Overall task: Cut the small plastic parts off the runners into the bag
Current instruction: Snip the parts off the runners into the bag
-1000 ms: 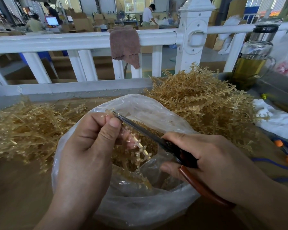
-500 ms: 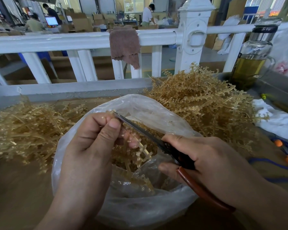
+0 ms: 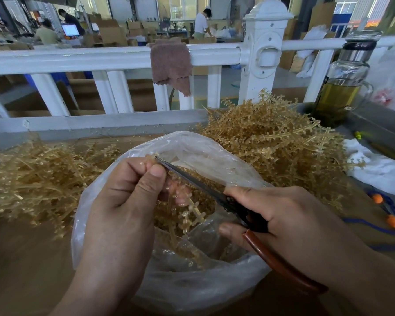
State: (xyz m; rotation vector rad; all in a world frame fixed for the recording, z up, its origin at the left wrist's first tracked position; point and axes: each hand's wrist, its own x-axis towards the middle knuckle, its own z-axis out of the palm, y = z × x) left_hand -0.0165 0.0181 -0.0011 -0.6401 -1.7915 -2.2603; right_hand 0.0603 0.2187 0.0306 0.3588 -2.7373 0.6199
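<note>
At my far left lies a loose heap of pale runners (image 3: 32, 179) on the brown table (image 3: 21, 270). Next to it is my left hand (image 3: 123, 201), fingers curled, thumb pressed against the forefinger, pinching the top end of a runner (image 3: 193, 212). The runner hangs down from that pinch over the open mouth of the clear plastic bag (image 3: 187, 290), with small parts showing along its lower stretch. The bag stands between my two hands, and in its bottom lies a layer of amber bits, perhaps cut parts, though the plastic blurs them.

The scissors (image 3: 192, 179) slant up to the left, their tip right at my left fingertips, beside the runner's upper end. From here the blades look like one dark line, so I cannot tell whether they are closed or a little apart. My right hand (image 3: 283, 220) grips the scissors at the pivot, fingers wrapped round them, and the reddish-brown handle sticks out below my palm.

Behind my right hand rises a taller heap of runners with parts (image 3: 271, 142). Further right a glass bottle (image 3: 342, 87) of yellowish liquid stands at the table's back edge, and a crumpled white cloth (image 3: 379, 169) lies near the right edge.
</note>
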